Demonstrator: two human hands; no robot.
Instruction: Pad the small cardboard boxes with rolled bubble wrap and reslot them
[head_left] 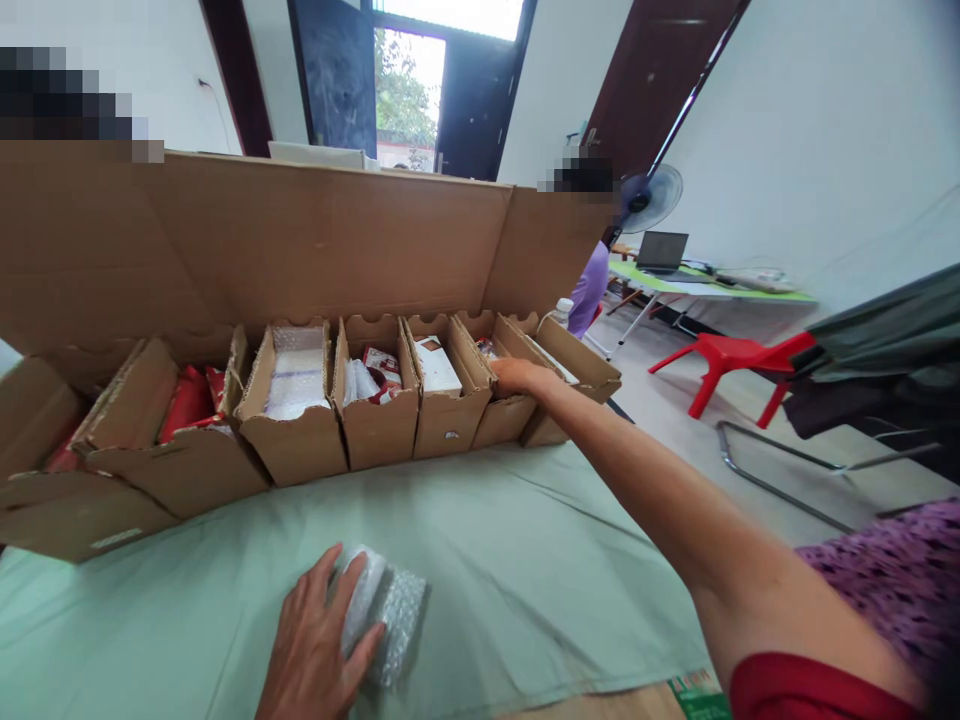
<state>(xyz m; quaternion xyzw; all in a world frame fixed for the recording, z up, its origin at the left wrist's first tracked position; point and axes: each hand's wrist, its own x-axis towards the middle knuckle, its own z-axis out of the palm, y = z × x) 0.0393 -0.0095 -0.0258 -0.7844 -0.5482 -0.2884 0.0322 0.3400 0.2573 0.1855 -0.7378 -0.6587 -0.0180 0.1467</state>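
One bubble-wrapped packet [401, 622] lies gripped in my left hand [319, 622], nearer me than the carton [499, 425] ahead-right where my right hand [521, 376] dips, fingers hidden.

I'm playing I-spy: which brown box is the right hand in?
The second brown box from the right: the right hand dips into it, and no hand is in any other.

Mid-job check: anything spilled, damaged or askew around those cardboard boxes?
Nothing looks spilled. The second box from the left has ragged top edges, as if roughly cut, and the green cloth in front is creased rather than flat.
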